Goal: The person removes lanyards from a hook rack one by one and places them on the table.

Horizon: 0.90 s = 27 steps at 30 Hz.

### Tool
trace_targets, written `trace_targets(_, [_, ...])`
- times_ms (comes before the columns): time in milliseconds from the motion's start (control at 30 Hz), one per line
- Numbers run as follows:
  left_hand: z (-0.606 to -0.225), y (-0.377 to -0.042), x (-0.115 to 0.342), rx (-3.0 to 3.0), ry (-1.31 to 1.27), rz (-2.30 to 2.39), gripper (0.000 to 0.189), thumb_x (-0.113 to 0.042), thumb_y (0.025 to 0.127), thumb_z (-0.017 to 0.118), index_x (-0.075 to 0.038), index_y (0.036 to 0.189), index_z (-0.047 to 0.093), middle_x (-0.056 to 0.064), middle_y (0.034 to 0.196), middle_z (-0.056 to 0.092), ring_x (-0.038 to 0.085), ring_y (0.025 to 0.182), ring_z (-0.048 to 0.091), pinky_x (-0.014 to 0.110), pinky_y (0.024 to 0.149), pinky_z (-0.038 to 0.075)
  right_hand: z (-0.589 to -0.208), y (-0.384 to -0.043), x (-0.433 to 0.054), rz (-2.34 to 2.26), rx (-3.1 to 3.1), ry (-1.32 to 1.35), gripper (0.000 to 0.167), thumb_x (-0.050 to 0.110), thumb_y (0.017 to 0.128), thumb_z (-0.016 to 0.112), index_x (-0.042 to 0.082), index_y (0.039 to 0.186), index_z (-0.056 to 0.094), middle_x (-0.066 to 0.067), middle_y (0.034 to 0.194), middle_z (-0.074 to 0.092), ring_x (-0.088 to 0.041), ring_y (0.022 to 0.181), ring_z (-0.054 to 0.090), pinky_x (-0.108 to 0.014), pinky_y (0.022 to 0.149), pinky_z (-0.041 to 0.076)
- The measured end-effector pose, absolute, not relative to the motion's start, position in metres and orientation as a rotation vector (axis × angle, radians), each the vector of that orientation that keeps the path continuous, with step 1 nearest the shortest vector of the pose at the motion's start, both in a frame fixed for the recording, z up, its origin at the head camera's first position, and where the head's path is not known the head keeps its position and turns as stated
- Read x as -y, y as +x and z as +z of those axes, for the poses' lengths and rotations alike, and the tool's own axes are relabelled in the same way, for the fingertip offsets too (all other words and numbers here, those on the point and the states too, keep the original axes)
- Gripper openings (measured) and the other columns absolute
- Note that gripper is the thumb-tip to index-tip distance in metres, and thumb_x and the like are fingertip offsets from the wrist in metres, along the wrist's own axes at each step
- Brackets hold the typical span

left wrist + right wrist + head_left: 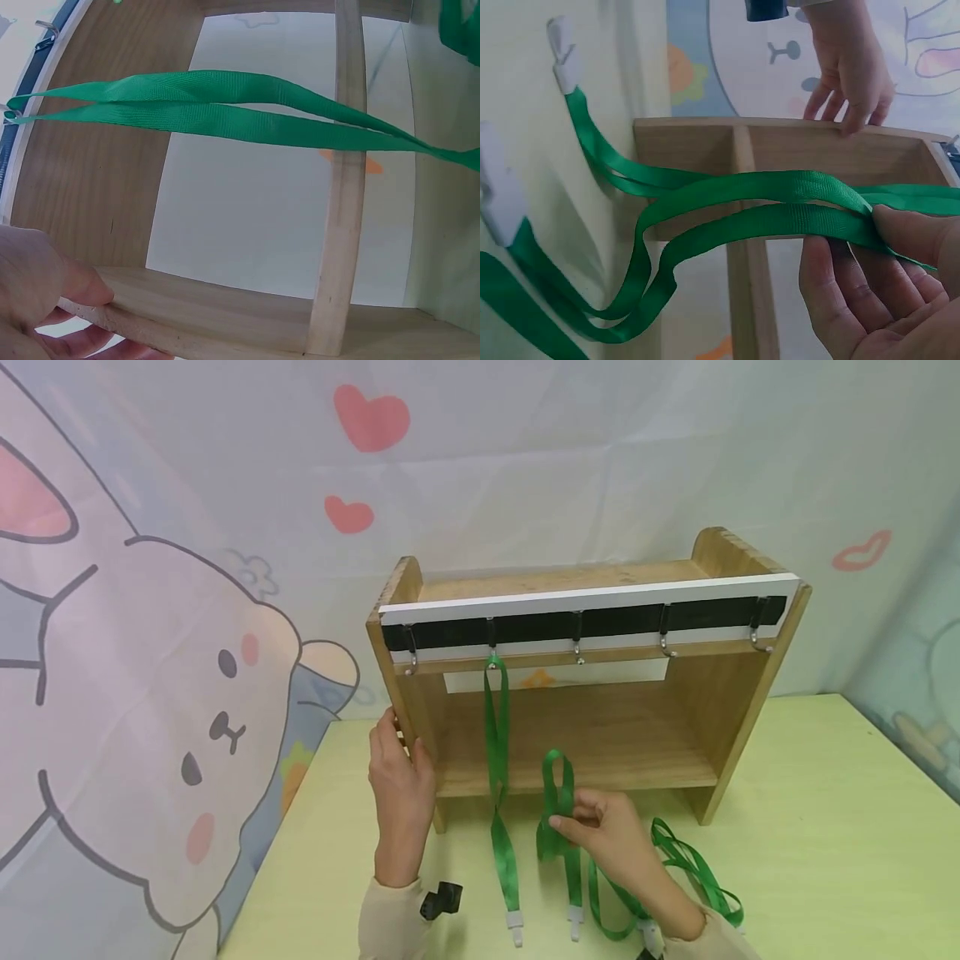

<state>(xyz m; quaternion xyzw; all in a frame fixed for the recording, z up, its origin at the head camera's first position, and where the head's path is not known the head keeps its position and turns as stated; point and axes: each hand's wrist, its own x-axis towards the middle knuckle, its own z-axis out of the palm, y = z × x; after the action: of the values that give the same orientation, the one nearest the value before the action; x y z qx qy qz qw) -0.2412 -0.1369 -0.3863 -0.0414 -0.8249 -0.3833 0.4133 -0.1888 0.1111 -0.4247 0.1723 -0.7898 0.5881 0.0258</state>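
A wooden shelf (577,727) stands on the table, with a row of metal hooks on a black and white strip (540,627) along its upper front. My left hand (402,785) grips its left side panel, thumb on the inner side and fingers on the outer. One green lanyard (506,860) hangs from the second hook from the left, its white clip (513,920) at the bottom. To the right of it and lower, my right hand (611,835) pinches a second green lanyard (742,187) between thumb and fingers, a loop standing up above the grip.
More green lanyards (705,875) lie on the pale yellow table (810,827) beside and under my right forearm. Behind the shelf hangs a cloth backdrop (585,468) with cartoon animals and hearts. The other hooks carry nothing.
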Motion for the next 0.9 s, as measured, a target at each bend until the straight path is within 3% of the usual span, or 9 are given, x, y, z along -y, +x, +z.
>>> trace_targets(133, [-0.386, -0.241, 0.138, 2.06, -0.112, -0.956, 0.044, 0.013, 0.09, 0.062, 0.013, 0.132, 0.048, 0.031, 0.114, 0.055, 0.046, 0.098, 0.065, 0.055, 0.074, 0.059, -0.432, -0.189, -0.112, 1.82, 2.49, 0.572, 0.011, 0.008, 0.093, 0.072, -0.001, 0.091, 0.067, -0.006, 0.078, 0.073, -0.012, 0.071, 0.071, -0.028, 0.069, 0.058])
trace_targets(233, [-0.385, -0.241, 0.138, 2.054, -0.12, -0.947, 0.044, 0.014, 0.09, 0.063, 0.013, 0.131, 0.048, 0.031, 0.113, 0.055, 0.046, 0.097, 0.065, 0.054, 0.073, 0.059, -0.44, -0.19, -0.112, 1.831, 2.533, 0.589, 0.024, 0.008, 0.093, 0.073, 0.001, 0.078, 0.055, 0.002, 0.062, 0.055, -0.006, 0.06, 0.06, -0.023, 0.063, 0.054])
trace_targets(333, [-0.385, -0.241, 0.138, 2.062, -0.122, -0.947, 0.044, 0.014, 0.09, 0.063, 0.012, 0.131, 0.048, 0.03, 0.113, 0.055, 0.046, 0.096, 0.065, 0.054, 0.073, 0.059, -0.449, -0.191, -0.113, 1.846, 2.554, 0.604, 0.022, 0.006, 0.092, 0.072, -0.001, 0.079, 0.056, 0.002, 0.063, 0.054, -0.009, 0.06, 0.062, -0.023, 0.06, 0.055])
trace_targets(433, [-0.385, -0.242, 0.138, 2.069, -0.117, -0.953, 0.044, 0.014, 0.09, 0.063, 0.012, 0.131, 0.048, 0.03, 0.114, 0.055, 0.046, 0.098, 0.065, 0.054, 0.075, 0.059, -0.456, -0.193, -0.112, 1.822, 2.56, 0.622, 0.009, 0.004, 0.092, 0.072, -0.002, 0.089, 0.066, -0.007, 0.078, 0.07, -0.019, 0.076, 0.073, -0.029, 0.062, 0.06])
trace_targets(467, [-0.385, -0.243, 0.137, 2.069, -0.118, -0.953, 0.044, 0.014, 0.09, 0.063, 0.012, 0.131, 0.048, 0.03, 0.113, 0.056, 0.047, 0.098, 0.065, 0.055, 0.075, 0.058, -0.457, -0.194, -0.111, 1.811, 2.573, 0.615, 0.011, 0.004, 0.092, 0.072, -0.001, 0.087, 0.065, -0.006, 0.077, 0.07, -0.017, 0.071, 0.071, -0.028, 0.059, 0.059])
trace_targets(567, [-0.384, -0.243, 0.136, 2.067, -0.117, -0.95, 0.044, 0.015, 0.089, 0.063, 0.012, 0.13, 0.048, 0.03, 0.113, 0.055, 0.048, 0.098, 0.065, 0.056, 0.076, 0.058, -0.462, -0.195, -0.109, 1.777, 2.637, 0.577, 0.034, 0.004, 0.091, 0.073, 0.008, 0.07, 0.047, 0.006, 0.061, 0.047, -0.006, 0.053, 0.052, -0.019, 0.05, 0.049])
trace_targets(667, [-0.384, -0.242, 0.135, 2.069, -0.112, -0.948, 0.044, 0.014, 0.089, 0.063, 0.012, 0.131, 0.048, 0.03, 0.113, 0.055, 0.048, 0.099, 0.065, 0.057, 0.076, 0.058, -0.467, -0.196, -0.109, 1.746, 2.678, 0.567, 0.049, 0.002, 0.09, 0.073, 0.013, 0.068, 0.031, 0.009, 0.059, 0.023, -0.002, 0.047, 0.032, -0.014, 0.047, 0.035])
trace_targets(733, [-0.384, -0.242, 0.135, 2.076, -0.104, -0.95, 0.044, 0.014, 0.09, 0.063, 0.012, 0.131, 0.048, 0.03, 0.113, 0.055, 0.048, 0.1, 0.065, 0.057, 0.077, 0.057, -0.471, -0.198, -0.11, 1.714, 2.69, 0.587, 0.049, 0.001, 0.09, 0.073, 0.014, 0.067, 0.032, 0.009, 0.057, 0.026, -0.003, 0.044, 0.037, -0.014, 0.047, 0.034])
trace_targets(900, [-0.383, -0.241, 0.136, 2.085, -0.091, -0.959, 0.044, 0.012, 0.09, 0.063, 0.011, 0.132, 0.048, 0.03, 0.114, 0.055, 0.047, 0.101, 0.064, 0.055, 0.076, 0.058, -0.478, -0.2, -0.11, 1.643, 2.76, 0.565, 0.047, 0.0, 0.089, 0.073, 0.014, 0.065, 0.035, 0.008, 0.052, 0.029, -0.014, 0.041, 0.053, -0.02, 0.047, 0.042])
